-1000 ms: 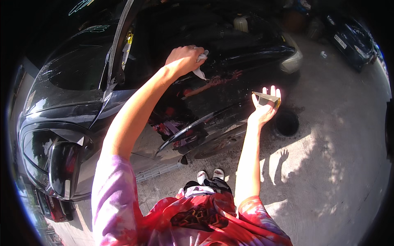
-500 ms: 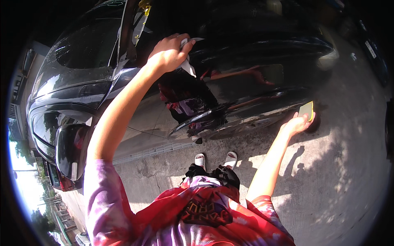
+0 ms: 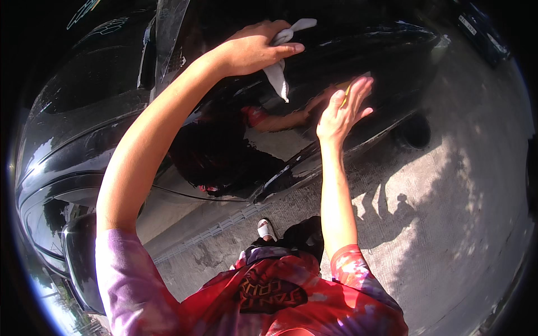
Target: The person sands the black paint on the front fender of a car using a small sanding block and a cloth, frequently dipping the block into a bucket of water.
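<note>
My left hand (image 3: 255, 49) is over the glossy black car's hood (image 3: 358, 59), closed on a crumpled white cloth (image 3: 276, 75). One end of the cloth sticks out past the fingers and another hangs toward me. To its right, my right hand (image 3: 337, 116) lies along the car's side panel, fingers fairly straight. Behind them a thin flat pad with a yellow edge (image 3: 346, 96) shows between thumb and fingers; most of it is hidden by the hand. The dark paint mirrors my arm and shirt.
The windshield (image 3: 95, 67) and a side mirror (image 3: 81, 257) are on the left. A front wheel (image 3: 413, 131) stands below the panel at right. Concrete ground (image 3: 448, 224) carries shadows. Another dark vehicle (image 3: 482, 33) is at the far right.
My right hand has swung up and left from beside the wheel onto the car's panel with the pad. My left hand has slid right and away from me with the cloth.
</note>
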### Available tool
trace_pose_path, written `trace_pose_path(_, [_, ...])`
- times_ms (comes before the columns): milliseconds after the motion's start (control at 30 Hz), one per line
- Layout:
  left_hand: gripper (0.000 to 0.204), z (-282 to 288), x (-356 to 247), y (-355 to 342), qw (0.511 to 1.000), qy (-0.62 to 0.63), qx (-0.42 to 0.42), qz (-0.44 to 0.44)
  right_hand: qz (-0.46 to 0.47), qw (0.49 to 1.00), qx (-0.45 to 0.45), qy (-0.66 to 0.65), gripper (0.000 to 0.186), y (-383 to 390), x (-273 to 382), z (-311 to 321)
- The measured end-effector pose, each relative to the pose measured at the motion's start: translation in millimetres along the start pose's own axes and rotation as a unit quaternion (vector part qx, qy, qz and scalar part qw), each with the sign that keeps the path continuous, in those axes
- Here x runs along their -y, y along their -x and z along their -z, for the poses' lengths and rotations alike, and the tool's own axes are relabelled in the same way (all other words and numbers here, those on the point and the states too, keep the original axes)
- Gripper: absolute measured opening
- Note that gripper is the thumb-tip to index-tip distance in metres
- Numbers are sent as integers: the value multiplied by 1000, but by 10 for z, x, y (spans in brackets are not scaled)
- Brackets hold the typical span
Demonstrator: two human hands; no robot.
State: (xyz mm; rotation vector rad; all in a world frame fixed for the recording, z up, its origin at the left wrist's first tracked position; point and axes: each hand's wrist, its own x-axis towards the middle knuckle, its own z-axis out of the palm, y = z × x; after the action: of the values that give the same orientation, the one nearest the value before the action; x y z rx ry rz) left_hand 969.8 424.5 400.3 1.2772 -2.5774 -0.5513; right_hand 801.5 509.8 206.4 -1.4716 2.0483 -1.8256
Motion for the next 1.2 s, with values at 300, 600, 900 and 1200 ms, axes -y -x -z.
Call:
trace_pose_path(300, [65, -130, 246, -212, 992, -56, -21, -112, 35, 995, 87, -30, 79, 3462, 911, -819])
trace_pose_path(600, [69, -228, 309, -300, 988, -86, -57, -112, -30, 999, -9, -37, 71, 1686, 652, -430])
trace_pose_path(900, [70, -199, 194, -202, 987, -111, -80, -84, -38, 997, 64, -8, 81, 1849, 530, -275])
trace_pose_path(1200, [75, -227, 241, -292, 985, -114, -91, -97, -20, 998, 58, -8, 77, 3653, 717, -903])
